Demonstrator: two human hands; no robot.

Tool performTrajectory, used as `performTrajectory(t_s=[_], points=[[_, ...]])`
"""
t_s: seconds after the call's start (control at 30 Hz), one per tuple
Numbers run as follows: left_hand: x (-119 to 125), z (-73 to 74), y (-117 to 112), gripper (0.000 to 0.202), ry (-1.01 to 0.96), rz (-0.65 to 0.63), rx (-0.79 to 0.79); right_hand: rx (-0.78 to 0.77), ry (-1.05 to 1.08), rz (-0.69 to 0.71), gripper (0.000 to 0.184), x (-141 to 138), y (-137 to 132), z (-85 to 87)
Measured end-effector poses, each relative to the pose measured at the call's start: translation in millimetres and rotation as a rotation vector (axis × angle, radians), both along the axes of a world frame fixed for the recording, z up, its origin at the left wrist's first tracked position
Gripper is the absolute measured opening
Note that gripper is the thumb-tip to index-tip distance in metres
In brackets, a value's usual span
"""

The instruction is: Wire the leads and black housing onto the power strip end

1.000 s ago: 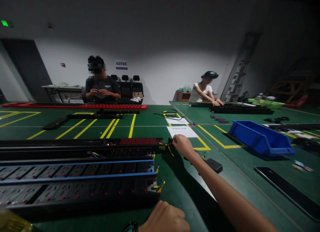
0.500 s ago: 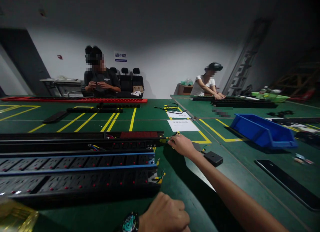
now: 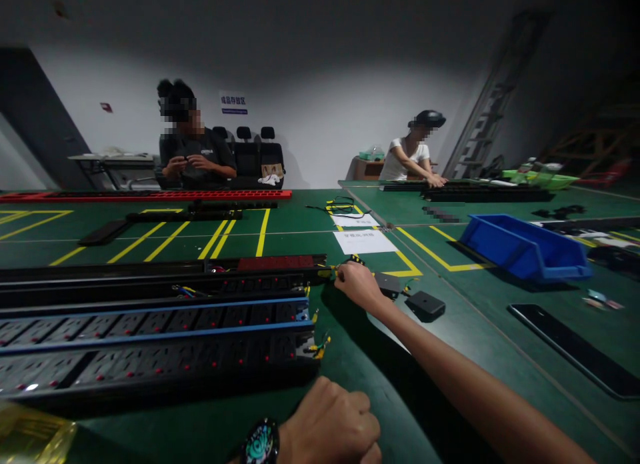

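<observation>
My right hand (image 3: 357, 284) reaches to the end of the farther black socket strip, its fingers pinched around a yellow-green wire (image 3: 326, 272) that comes out there. My left hand (image 3: 333, 421), with a watch on its wrist, is curled closed low in front of the strips. Its fingertips are turned out of sight, so anything in them is hidden. Several black power strips (image 3: 185, 364) with red-dotted sockets lie side by side on the left, two blue edges among them. Short yellow-green wires stick out of their right ends. Small black boxes (image 3: 425, 305) sit just right of my right hand.
A blue bin (image 3: 525, 247) and a dark phone-like slab (image 3: 570, 351) lie on the right. White papers (image 3: 365, 241) are on the green table (image 3: 280, 411). A clear yellowish package (image 3: 35, 434) is at lower left. Two people (image 3: 197, 151) sit across the table.
The view has tilted slightly, so the scene sits a little higher. More of the black box beside my right hand shows. Both hands stay in nearly the same place.
</observation>
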State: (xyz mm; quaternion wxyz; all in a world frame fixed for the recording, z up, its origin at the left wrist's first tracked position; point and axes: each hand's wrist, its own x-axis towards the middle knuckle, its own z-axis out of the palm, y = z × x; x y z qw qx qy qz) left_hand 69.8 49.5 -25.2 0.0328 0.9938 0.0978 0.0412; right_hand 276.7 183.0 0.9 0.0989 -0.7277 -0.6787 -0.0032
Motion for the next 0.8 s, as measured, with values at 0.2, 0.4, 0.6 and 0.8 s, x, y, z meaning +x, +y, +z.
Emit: performTrajectory(t_s=[0.2, 0.4, 0.6, 0.8], points=[[0, 0.5, -1, 0.032, -0.001, -0.020, 0.007, 0.010, -0.069, 0.087, 0.018, 1, -4, 6.5], [-3, 13.2, -4, 0.028, 0.013, -0.002, -0.037, 0.008, -0.089, 0.141, 0.019, 1, -4, 8.0], [-4, 22.0, -6, 0.024, 0.047, 0.011, -0.061, -0.040, -0.001, 0.141, 0.015, 5, -18, 13.5], [-5, 13.1, -8, 0.028, 0.007, -0.024, -0.043, -0.054, 0.276, 0.179, 0.011, 45, -55, 29.6]])
